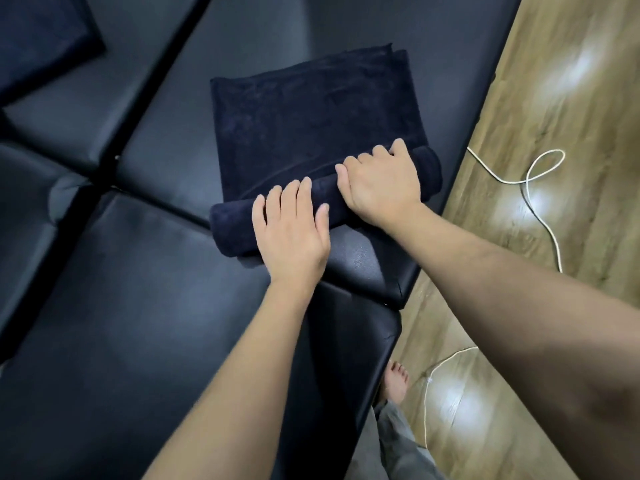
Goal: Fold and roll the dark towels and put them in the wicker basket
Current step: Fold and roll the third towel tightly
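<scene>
A dark navy towel lies folded on the black padded table. Its near end is rolled into a thick tube running from lower left to upper right. My left hand lies over the left half of the roll with its fingers nearly straight, pressing on it. My right hand sits on the right half, fingers curled over the top of the roll. The far part of the towel still lies flat. No wicker basket is in view.
Another dark folded cloth lies at the top left corner. Black gaps split the table into padded sections. To the right is a wooden floor with a white cable. My bare foot stands beside the table edge.
</scene>
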The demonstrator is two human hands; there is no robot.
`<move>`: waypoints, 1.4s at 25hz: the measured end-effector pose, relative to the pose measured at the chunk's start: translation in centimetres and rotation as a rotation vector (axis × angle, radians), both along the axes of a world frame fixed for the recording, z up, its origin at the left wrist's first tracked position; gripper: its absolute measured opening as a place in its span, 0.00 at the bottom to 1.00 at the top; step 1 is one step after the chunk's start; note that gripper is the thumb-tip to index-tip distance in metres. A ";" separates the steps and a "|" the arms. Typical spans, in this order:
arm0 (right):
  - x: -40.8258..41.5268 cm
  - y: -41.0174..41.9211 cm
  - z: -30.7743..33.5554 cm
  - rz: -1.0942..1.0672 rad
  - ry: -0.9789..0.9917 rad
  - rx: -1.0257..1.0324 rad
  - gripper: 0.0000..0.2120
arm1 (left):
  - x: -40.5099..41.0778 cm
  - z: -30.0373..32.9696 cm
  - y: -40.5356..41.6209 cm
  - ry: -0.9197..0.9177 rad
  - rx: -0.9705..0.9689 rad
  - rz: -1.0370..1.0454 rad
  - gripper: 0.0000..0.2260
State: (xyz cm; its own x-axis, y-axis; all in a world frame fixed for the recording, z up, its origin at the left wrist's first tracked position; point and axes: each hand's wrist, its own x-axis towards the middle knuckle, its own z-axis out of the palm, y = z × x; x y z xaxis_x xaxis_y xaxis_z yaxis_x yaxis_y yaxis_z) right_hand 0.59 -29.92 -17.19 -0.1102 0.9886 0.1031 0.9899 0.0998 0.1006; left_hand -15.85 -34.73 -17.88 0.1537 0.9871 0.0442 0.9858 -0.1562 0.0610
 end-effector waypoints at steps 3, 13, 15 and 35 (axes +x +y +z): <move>-0.7 -0.2 1.2 -0.084 0.009 -0.156 0.25 | -0.5 -0.6 0.8 -0.004 0.070 -0.044 0.21; -2.2 -4.6 -0.4 -0.192 0.105 0.054 0.21 | 1.5 3.8 9.7 0.165 -0.401 -0.108 0.26; -1.8 -3.9 -0.9 -0.141 0.091 0.105 0.20 | 1.5 4.0 9.2 0.135 -0.477 -0.049 0.26; -0.4 -4.2 -1.1 -0.039 0.131 0.189 0.20 | 1.9 3.3 8.8 0.040 -0.586 -0.001 0.24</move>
